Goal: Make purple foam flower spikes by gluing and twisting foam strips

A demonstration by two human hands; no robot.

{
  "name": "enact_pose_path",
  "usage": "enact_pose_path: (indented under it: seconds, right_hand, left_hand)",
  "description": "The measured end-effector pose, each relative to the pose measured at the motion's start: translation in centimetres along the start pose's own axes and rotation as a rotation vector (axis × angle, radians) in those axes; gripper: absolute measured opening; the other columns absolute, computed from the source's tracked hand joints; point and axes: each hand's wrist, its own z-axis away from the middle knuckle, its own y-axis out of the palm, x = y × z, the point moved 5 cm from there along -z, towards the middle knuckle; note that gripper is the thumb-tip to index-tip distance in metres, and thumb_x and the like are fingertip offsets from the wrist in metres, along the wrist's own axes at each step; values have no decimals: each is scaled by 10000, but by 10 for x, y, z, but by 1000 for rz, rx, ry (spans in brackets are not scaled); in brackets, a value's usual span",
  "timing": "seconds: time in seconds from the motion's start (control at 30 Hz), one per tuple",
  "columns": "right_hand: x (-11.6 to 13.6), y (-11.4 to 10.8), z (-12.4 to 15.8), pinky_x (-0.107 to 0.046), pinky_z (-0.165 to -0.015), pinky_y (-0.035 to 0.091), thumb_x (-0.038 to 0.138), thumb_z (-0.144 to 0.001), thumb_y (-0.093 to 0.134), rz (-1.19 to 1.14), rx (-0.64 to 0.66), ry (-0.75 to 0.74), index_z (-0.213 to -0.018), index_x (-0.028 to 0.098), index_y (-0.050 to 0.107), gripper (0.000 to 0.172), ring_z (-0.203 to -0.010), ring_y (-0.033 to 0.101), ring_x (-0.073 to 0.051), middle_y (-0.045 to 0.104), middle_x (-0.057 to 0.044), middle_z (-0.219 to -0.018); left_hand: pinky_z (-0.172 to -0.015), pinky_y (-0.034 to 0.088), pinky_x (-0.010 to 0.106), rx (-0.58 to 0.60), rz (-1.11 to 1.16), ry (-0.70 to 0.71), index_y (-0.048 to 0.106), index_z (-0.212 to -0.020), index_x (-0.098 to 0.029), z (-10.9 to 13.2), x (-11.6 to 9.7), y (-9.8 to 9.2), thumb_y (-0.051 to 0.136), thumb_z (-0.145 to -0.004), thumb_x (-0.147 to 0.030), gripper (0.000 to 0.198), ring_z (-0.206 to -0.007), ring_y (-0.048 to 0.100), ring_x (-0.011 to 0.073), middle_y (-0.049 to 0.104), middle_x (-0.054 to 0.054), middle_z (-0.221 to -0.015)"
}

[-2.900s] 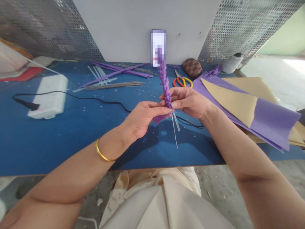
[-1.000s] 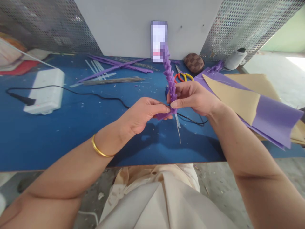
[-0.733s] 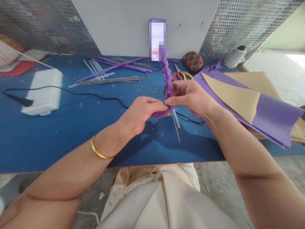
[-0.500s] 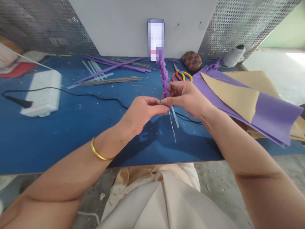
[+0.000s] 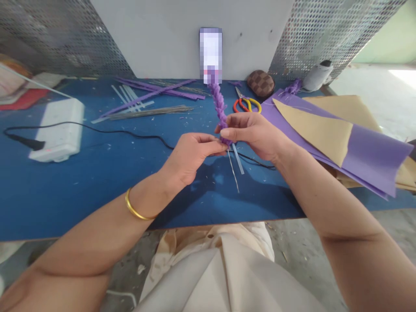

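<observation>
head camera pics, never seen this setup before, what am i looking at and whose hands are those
These pictures all come from one camera worn on a person's head, looking forward and down. No machine is involved, and the two arms reaching in are that person's own.

The right hand pinches a twisted purple stem near its lower end, and the left hand has its fingertips close by. A thin wire and a clear strip stick out below the stem.

On the blue table lie a white power strip, a bundle of thin wires, loose purple strips and scissors with red and yellow handles. A stack of purple and tan sheets lies at the right.
</observation>
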Motion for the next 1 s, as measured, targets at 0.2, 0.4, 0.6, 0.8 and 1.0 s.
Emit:
enact_pose_path:
  seconds: [0.2,0.4,0.6,0.8,1.0]
  right_hand:
    - [-6,-8,-3,-260,-691,531,342,-757,771,-221,96,64,-883,158,702,233,-778,659,-144,721,-48,-872]
    - [-10,-4,-5,-217,-643,513,256,-719,789,-278,81,67,-807,145,669,186,-684,629,-104,694,-13,-770]
    - [-8,-4,-5,-238,-631,497,232,-732,762,-215,31,52,-779,143,626,169,-642,611,-101,672,-2,-749]
    - [-9,1,-4,-238,-581,455,246,-741,761,-182,52,25,-749,151,611,178,-593,556,-96,603,23,-659]
    - [-8,0,-4,-225,-612,454,355,-744,777,-100,-15,-34,-835,170,650,243,-653,558,-93,629,20,-740]
  left_hand:
    - [-822,494,331,80,56,-21,772,-675,-195,1,-2,1,817,-630,-309,131,-746,656,187,729,47,-718]
    - [-849,493,324,126,94,-43,783,-716,-193,1,1,3,799,-653,-281,109,-754,661,180,742,46,-747]
    - [-841,497,327,131,109,6,779,-705,-185,2,-3,3,776,-686,-314,131,-757,669,190,738,44,-744]
    - [-845,476,340,108,-64,33,782,-715,-183,1,-2,0,798,-681,-360,181,-784,667,206,746,61,-746]
    - [-837,496,355,73,8,-2,785,-734,-189,2,-1,1,839,-630,-370,217,-814,680,223,754,69,-770]
